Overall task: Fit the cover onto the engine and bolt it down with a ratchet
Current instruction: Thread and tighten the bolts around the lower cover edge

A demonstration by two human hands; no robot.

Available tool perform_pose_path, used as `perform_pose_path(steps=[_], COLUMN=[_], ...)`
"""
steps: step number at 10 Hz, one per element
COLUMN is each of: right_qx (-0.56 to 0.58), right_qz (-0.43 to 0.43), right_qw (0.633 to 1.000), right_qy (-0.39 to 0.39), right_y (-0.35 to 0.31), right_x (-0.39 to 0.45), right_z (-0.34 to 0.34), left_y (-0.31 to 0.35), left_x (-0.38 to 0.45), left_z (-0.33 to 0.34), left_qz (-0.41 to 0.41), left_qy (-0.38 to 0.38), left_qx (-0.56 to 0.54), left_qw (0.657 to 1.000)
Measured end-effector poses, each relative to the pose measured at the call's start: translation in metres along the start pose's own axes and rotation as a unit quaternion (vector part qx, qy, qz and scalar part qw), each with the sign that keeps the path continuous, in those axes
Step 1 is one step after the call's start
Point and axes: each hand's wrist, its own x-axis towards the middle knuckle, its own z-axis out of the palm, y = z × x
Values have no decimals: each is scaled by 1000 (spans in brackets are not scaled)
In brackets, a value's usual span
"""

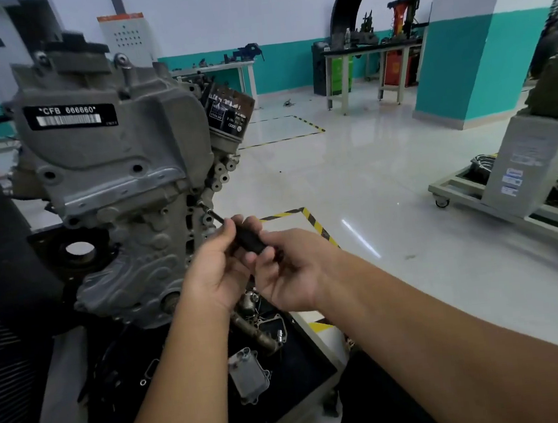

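while both hands (218, 269) grip the ratchet (247, 237) | engine (122, 179) label "cfb 666660"

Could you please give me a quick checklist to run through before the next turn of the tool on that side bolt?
1. Cover seated on the engine: ok, it sits flush on the visible front face.
2. Tool tip lined up with the bolt at the cover's right edge: ok.
3. Tip fully seated on the bolt head: cannot tell, too small and blurred.
4. Left hand steadying the front of the tool: ok, fingers pinch it.
5. Right hand holding the rear of the handle: ok.
6. Oil filter out of the tool's way: ok, it sits well above.
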Motion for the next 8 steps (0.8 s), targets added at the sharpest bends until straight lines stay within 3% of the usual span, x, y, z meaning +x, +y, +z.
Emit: perform_pose_path(steps=[1,2,3,4,5,6,7,8], right_qx=[-379,-719,-498,-72,-499,-774,-523,-67], right_qz=[-160,-355,-324,-66,-272,-391,-323,-55], right_qw=[907,570,793,995,817,471,778,996], right_qy=[85,180,137,-16,95,165,131,-1], right_y=[-3,1,6,-2,-9,-10,-6,-10], right_x=[4,9,13,2,4,7,14,4], right_z=[-10,-26,-14,2,-9,-22,-10,3], left_y=[-5,-11,-7,1,-2,-8,-6,-1], left_x=[2,3,2,0,0,1,1,-3], left_z=[6,13,8,0,8,12,8,4], left_qz=[28,40,27,33,46,38,26,35], left_qy=[28,52,3,-33,-2,55,0,-32], left_qx=[20,9,-44,-31,-2,4,-27,-11], left_qw=[999,998,999,998,999,998,999,999])
